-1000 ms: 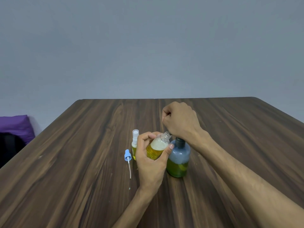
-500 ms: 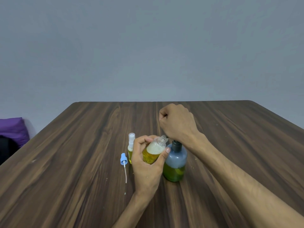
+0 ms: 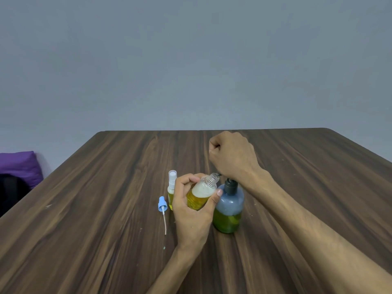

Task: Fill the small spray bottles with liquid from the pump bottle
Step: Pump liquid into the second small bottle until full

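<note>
The fingers (image 3: 186, 183) of the left hand (image 3: 192, 213) are curled round a small spray bottle (image 3: 201, 195), with the thumb pressed on its right side, so the hand grips it tilted, neck leaning toward the pump bottle (image 3: 228, 209). This small bottle is clear plastic with a bare threaded neck and no cap; yellow liquid fills its lower part and a layer of pale foam sits above that. Its open mouth lies right at the dark spout tip that shows under the right hand (image 3: 232, 158). The right hand sits on top of the pump bottle, its fingers curled into a fist, the heel of the hand pressing on the pump head; the head itself is hidden, so whether the fingers wrap anything cannot be told. The pump bottle stands upright on the desk (image 3: 84, 230), a rounded bluish translucent body with a dark collar and green-yellow liquid in its lower third. Left of the pump bottle, partly behind the left hand, a second small spray bottle (image 3: 171, 187) stands upright with a white spray top and yellow liquid inside. Further left of it a loose blue spray head (image 3: 162, 203) lies on the desk, its thin pale tube trailing toward the person. At the far left beyond the desk edge is a purple cushion (image 3: 20, 166).
</note>
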A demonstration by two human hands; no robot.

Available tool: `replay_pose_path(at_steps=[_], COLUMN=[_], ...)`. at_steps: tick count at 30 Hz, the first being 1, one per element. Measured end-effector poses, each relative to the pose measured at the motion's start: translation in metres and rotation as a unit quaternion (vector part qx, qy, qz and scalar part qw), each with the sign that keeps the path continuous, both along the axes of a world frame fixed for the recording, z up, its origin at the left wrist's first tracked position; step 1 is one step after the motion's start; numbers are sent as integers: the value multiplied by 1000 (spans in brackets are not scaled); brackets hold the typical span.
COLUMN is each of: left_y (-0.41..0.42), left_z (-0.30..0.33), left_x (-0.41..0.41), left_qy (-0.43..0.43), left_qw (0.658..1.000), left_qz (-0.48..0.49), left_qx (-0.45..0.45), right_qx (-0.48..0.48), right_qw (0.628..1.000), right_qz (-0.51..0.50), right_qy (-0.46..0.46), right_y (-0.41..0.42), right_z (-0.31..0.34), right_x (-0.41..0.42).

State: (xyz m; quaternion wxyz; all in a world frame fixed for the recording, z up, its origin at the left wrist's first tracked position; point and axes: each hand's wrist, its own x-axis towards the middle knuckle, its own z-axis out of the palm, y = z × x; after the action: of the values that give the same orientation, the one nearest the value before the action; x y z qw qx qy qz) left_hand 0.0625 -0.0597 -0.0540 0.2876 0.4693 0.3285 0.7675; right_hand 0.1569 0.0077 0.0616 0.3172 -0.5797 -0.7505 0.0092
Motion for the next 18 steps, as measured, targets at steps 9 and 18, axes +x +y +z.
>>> replay_pose_path(at_steps=[9,18], left_y=[2,0], left_z=[-1,0], left_x=[1,1], left_qy=[0,-7], left_qw=[1000,1000], left_qz=[3,-2], left_qx=[0,0], right_qx=[-65,-71], right_qw=[983,875], right_qz=[65,205], right_qy=[162,433], right_y=[4,-25], right_z=[-1,-48], right_x=[6,26])
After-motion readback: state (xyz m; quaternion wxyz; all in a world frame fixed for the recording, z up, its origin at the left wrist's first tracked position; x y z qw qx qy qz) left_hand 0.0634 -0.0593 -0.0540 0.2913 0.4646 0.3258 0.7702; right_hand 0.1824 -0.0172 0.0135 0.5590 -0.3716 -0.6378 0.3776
